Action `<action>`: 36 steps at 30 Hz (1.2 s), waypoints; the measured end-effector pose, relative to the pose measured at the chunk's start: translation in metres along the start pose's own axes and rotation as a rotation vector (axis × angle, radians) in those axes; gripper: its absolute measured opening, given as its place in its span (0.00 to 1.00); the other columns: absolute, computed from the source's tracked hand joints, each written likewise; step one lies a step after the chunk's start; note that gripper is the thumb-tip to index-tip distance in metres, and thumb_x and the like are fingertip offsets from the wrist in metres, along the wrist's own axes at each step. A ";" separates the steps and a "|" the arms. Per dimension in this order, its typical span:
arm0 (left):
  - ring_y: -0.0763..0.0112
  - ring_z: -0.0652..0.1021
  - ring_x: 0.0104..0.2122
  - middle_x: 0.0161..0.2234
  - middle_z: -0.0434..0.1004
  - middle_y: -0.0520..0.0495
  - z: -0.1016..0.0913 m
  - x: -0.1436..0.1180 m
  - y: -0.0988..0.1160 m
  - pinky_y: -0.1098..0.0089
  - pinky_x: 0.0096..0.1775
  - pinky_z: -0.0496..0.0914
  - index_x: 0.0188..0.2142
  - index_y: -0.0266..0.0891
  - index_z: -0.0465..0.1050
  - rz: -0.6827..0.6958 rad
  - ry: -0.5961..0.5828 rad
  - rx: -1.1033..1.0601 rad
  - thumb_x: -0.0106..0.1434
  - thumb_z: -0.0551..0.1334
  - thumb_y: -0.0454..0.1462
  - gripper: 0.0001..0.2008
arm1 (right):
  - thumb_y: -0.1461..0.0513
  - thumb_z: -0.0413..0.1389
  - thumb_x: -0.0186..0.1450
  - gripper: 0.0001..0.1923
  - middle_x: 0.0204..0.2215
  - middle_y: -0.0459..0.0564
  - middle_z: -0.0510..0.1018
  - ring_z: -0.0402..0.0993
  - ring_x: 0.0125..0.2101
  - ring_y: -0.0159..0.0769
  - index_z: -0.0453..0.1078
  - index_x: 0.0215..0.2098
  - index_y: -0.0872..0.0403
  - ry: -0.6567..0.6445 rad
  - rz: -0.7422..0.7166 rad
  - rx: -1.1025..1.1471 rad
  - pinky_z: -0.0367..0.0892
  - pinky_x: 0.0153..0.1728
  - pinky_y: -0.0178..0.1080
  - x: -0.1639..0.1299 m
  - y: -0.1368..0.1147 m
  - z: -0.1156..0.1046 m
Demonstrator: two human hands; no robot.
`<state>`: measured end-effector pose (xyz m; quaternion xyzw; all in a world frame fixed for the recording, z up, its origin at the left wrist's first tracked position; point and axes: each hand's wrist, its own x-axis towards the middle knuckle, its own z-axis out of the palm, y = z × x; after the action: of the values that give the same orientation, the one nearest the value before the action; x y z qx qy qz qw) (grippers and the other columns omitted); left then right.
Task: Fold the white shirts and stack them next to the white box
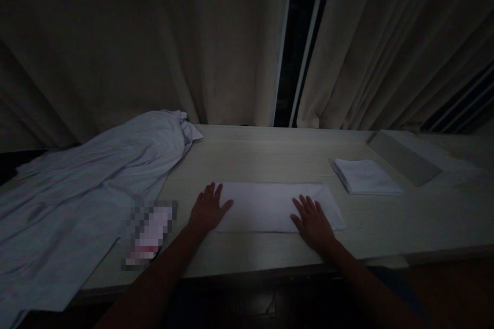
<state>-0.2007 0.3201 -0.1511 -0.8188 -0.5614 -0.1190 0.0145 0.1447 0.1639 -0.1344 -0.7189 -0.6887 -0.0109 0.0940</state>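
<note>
A white cloth [262, 208], folded into a long flat rectangle, lies on the pale table [247, 157] in front of me. My left hand [208, 209] rests flat on its left end, fingers apart and thumb pointing inward. Toward the cloth's right end, my right hand [312, 220] presses down with spread fingers. Neither hand grips anything. Farther right lies a second white cloth [365, 177], folded into a smaller, neat square.
At the left, a large crumpled pale cloth [100, 185] spreads over the table and hangs past its front edge. A blurred-out phone-like object [152, 234] lies beside it. A box-like object [409, 157] stands back right. Curtains [231, 46] hang behind the table.
</note>
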 end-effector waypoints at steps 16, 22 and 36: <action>0.45 0.54 0.65 0.65 0.51 0.27 0.007 -0.019 0.007 0.48 0.60 0.52 0.64 0.27 0.51 -0.037 0.081 0.094 0.62 0.44 0.59 0.43 | 0.43 0.39 0.69 0.36 0.67 0.52 0.49 0.39 0.67 0.44 0.49 0.68 0.54 -0.024 -0.226 0.192 0.36 0.65 0.50 0.053 -0.098 -0.001; 0.45 0.53 0.65 0.65 0.50 0.26 0.005 -0.020 0.009 0.49 0.60 0.51 0.64 0.26 0.50 -0.005 0.100 0.128 0.63 0.44 0.58 0.42 | 0.42 0.39 0.69 0.38 0.66 0.56 0.52 0.43 0.66 0.45 0.50 0.67 0.56 -0.112 -0.267 0.241 0.39 0.64 0.52 0.092 -0.138 0.017; 0.47 0.53 0.65 0.66 0.50 0.29 0.015 -0.015 0.005 0.49 0.61 0.51 0.65 0.28 0.50 -0.041 0.062 0.097 0.62 0.43 0.59 0.44 | 0.44 0.31 0.70 0.38 0.67 0.57 0.49 0.40 0.67 0.47 0.46 0.69 0.59 -0.042 0.029 -0.053 0.35 0.64 0.51 0.059 0.087 0.002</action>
<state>-0.1986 0.3072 -0.1681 -0.8016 -0.5822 -0.1172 0.0690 0.2340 0.2193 -0.1380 -0.7310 -0.6796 -0.0124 0.0606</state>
